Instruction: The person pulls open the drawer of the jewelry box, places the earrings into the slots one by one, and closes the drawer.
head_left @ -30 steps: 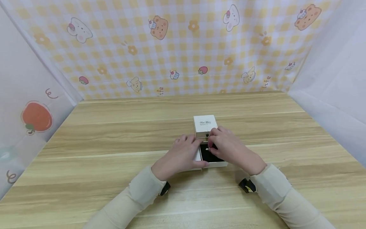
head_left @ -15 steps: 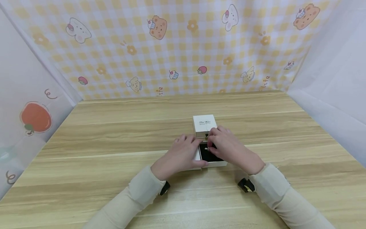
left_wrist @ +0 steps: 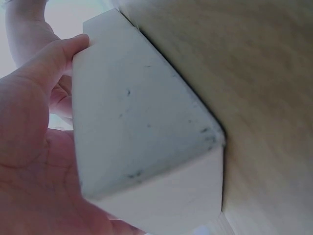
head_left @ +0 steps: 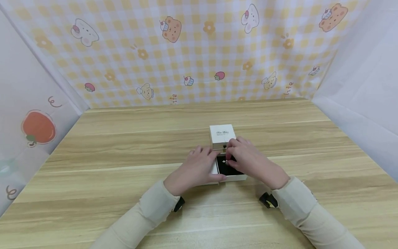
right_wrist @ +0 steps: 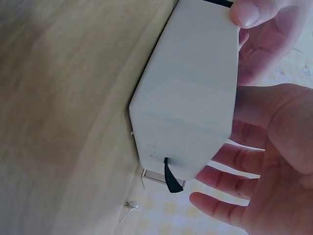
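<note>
A white slide-out jewellery box (left_wrist: 132,117) lies on the table, its black-lined drawer (head_left: 231,170) pulled out to the right. My left hand (head_left: 196,169) holds the box from the left, thumb at the front edge and fingers at the back; its palm hides much of the outer sleeve. Over the drawer, my right hand (head_left: 252,162) pinches a small shiny piece of jewellery (head_left: 224,161) between thumb and index finger; its exact kind is too small to tell. In the right wrist view, the other fingers spread behind the drawer, and a black ribbon tab (right_wrist: 172,178) hangs from its end.
A second white box (head_left: 222,134) with printed lettering stands just behind the drawer. In the right wrist view, a small pale round piece with a thin stem (right_wrist: 131,205) shows beyond the box. A yellow checked cloth (head_left: 199,52) hangs behind the wooden table (head_left: 124,145).
Both hands stay nearly in place. The small piece of jewellery at my right fingertips barely shifts, and the view drifts slightly.
</note>
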Tool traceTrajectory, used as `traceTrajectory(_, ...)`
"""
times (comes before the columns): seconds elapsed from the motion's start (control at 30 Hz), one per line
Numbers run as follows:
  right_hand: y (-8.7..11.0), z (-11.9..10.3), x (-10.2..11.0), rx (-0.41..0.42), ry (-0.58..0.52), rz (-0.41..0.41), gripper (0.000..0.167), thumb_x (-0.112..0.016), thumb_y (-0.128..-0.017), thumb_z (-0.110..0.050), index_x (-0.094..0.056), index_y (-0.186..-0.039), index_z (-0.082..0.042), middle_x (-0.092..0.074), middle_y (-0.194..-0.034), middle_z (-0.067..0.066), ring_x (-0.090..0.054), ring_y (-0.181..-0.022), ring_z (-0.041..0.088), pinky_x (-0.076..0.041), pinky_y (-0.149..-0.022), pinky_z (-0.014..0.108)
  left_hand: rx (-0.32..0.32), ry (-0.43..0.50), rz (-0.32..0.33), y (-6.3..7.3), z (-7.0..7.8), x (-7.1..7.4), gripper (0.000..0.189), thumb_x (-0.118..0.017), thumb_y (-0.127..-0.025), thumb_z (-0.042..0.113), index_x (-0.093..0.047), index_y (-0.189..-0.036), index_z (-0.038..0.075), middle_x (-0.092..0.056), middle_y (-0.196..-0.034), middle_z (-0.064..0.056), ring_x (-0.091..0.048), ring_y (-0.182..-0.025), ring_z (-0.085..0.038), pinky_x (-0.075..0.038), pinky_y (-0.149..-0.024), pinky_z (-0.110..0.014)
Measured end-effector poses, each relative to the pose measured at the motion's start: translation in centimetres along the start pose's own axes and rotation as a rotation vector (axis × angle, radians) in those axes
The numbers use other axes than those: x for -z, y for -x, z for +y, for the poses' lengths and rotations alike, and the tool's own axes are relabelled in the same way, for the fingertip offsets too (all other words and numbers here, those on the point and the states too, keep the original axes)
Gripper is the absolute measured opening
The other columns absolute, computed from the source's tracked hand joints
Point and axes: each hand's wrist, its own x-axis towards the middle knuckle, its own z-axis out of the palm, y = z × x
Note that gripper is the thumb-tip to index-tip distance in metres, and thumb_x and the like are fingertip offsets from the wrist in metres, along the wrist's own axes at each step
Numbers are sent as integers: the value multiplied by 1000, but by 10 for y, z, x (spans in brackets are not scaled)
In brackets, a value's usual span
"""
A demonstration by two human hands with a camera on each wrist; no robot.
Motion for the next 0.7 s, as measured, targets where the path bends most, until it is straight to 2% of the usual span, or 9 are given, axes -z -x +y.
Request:
traceTrajectory(0.27,-1,-1,2,13,-3,10,5,-73,-79,-18,-69,-79,-14,-59,-96,2,-49,-89,20,-41,-76,35,5,-2,-4,0,-1,1,75,-63,-77,60,-49,-133,12,-52,-125,-9,-45,-111,-28,-38,-93,-44)
traceTrajectory(0.7,-1,-3,-2,36,11,33,6,-74,-78,-15,-68,-77,-16,-60,-97,2,-49,-90,21,-42,-78,37,11,7,-26,1,0,2,72,-61,-79,60,-49,-133,14,-51,-126,-8,-44,-112,-27,-37,-95,-43)
